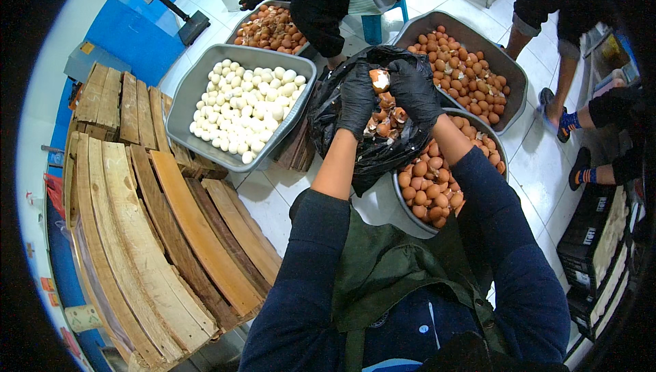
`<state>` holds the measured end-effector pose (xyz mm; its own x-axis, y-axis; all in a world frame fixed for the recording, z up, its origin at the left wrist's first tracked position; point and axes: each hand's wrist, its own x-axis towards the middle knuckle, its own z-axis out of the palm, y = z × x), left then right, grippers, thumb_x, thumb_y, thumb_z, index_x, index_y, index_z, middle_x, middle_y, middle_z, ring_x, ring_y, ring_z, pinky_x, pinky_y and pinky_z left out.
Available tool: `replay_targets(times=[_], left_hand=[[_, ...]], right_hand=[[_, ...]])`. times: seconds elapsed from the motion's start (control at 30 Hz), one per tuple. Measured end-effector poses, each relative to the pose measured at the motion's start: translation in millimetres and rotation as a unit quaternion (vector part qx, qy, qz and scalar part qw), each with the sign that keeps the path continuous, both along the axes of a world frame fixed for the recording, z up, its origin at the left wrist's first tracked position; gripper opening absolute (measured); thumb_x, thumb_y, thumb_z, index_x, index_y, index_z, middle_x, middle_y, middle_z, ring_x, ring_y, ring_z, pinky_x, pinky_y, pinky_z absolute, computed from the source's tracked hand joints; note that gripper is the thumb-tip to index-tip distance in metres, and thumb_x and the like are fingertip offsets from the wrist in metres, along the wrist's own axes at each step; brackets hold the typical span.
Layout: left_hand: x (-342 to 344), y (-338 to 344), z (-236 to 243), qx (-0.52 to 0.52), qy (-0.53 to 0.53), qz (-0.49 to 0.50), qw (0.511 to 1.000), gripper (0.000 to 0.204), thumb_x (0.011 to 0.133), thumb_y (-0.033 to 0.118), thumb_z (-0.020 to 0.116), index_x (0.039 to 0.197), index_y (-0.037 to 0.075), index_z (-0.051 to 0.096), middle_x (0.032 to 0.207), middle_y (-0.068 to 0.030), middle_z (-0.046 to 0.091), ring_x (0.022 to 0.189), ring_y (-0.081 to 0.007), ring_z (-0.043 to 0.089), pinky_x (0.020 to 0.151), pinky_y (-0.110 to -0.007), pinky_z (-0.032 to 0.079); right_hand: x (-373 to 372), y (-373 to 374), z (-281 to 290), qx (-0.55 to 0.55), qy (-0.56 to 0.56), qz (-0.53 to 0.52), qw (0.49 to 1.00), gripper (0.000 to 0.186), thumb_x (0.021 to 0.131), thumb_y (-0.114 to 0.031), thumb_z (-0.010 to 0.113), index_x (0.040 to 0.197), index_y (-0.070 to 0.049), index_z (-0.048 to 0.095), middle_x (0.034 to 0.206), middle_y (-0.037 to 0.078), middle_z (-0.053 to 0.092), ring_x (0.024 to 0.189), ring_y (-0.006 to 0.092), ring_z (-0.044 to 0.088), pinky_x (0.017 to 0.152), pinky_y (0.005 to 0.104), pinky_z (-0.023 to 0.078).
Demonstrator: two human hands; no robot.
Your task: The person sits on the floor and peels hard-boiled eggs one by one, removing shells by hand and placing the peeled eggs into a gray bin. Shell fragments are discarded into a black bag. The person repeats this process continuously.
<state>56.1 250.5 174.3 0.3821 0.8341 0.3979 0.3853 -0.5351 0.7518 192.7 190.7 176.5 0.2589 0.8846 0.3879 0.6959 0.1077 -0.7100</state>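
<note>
Both my hands wear black gloves and meet over a black plastic bag (335, 88). Between them is a brown egg (380, 80), partly peeled so that white shows below the shell. My left hand (357, 99) closes on its left side, and my right hand (415, 92) presses at its right with bent fingers. Broken brown eggshells (385, 120) lie in the bag just under the egg. Close by my right forearm stands a round tub (506, 157) of brown eggs. On the left, a grey tub (179, 116) holds many peeled white eggs.
Another grey tub (517, 75) with brown eggs stands at the far right, and one (236, 30) at the far left beside a seated co-worker in black gloves. Wooden pallets (164, 235) fill the left side. Black crates (588, 235) and other people's legs are at right.
</note>
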Motion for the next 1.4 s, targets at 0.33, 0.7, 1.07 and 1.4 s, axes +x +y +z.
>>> replay_targets(times=[0.33,0.7,1.07,1.4], left_hand=[[-13,-12,25,-0.277,-0.225,-0.133,0.925,0.043,0.083,-0.002,0.057,0.124,0.003,0.046,0.110,-0.0078,0.060,0.100,-0.0179,0.060,0.078,-0.031,0.052],[-3,16,-17,-0.245,-0.150,-0.076,0.955,0.038,0.099,0.037,0.040,0.114,0.008,0.060,0.100,-0.0038,0.064,0.084,-0.0114,0.060,0.066,-0.025,0.049],[4,2,-9,-0.359,-0.301,-0.112,0.876,0.038,0.098,0.033,0.041,0.115,0.004,0.059,0.104,-0.0035,0.065,0.089,-0.0116,0.062,0.071,-0.025,0.051],[1,-15,33,-0.336,-0.299,-0.228,0.864,0.026,0.096,0.019,0.049,0.117,0.005,0.056,0.103,-0.0048,0.062,0.092,-0.0136,0.061,0.078,-0.025,0.052]], right_hand=[[27,17,-12,0.136,-0.061,0.063,0.987,0.025,0.084,-0.023,0.056,0.100,-0.008,0.070,0.102,0.015,0.066,0.095,0.0320,0.060,0.085,0.0384,0.046],[-4,-9,22,-0.007,0.012,0.152,0.988,0.025,0.092,-0.013,0.051,0.113,-0.003,0.059,0.107,0.015,0.064,0.099,0.0287,0.060,0.091,0.0341,0.045],[13,12,-14,0.041,-0.062,0.080,0.994,0.023,0.084,-0.014,0.059,0.105,-0.005,0.063,0.102,0.015,0.064,0.096,0.0304,0.060,0.085,0.0369,0.047],[29,9,-4,0.055,-0.181,-0.020,0.982,0.024,0.082,-0.009,0.056,0.104,-0.003,0.063,0.100,0.013,0.064,0.092,0.0306,0.060,0.083,0.0368,0.047]])
